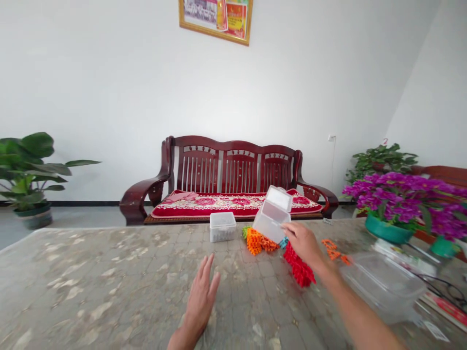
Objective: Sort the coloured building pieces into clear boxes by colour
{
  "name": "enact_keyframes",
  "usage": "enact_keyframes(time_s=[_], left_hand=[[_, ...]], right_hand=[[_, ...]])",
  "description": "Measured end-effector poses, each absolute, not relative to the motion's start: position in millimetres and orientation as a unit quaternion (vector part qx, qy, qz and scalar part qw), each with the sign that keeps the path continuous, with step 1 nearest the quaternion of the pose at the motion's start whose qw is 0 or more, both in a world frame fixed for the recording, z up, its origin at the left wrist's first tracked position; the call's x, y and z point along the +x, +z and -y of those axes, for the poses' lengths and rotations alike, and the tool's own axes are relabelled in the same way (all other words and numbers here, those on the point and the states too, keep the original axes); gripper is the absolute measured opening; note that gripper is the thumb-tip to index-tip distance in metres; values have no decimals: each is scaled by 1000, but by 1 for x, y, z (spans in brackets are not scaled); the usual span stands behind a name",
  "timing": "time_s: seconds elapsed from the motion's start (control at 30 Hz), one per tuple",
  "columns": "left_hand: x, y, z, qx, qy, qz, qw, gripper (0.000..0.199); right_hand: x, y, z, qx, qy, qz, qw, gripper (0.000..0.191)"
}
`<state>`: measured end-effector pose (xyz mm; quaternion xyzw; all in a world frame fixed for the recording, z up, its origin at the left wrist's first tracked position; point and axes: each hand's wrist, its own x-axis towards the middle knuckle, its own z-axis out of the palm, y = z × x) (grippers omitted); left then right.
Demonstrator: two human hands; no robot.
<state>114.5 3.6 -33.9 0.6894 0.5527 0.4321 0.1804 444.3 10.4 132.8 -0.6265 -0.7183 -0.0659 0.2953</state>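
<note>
My right hand (297,238) grips the lower right corner of a translucent plastic box (268,223), which is tilted with its lid raised. Under and beside the box lie green, orange (254,241) and blue plastic pieces. A clump of red pieces (301,267) sits just below my right hand. My left hand (202,291) is over the near middle of the table, its fingers apart and holding nothing. Beyond it stands a closed translucent box (223,227) with small contents that I cannot make out.
Loose orange pieces (331,249) and a large clear plastic container (383,282) are on the right of the patterned table (109,287). Purple flowers in a teal pot (388,228), glasses (450,289) and a booklet are further right. A wooden bench (239,165) stands behind the table.
</note>
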Motion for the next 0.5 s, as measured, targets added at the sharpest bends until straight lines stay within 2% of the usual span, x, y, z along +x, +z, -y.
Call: enact_keyframes(time_s=[0.1, 0.23, 0.5], left_hand=[[108, -25, -3, 640, 538, -507, 209, 55], [104, -6, 6, 653, 590, -426, 212, 54], [109, 11, 7, 727, 484, -389, 294, 60]], right_hand=[[390, 107, 23, -543, -19, 774, 326, 27], [340, 72, 52, -486, -22, 830, 273, 23], [325, 51, 57, -436, -61, 849, 291, 23]])
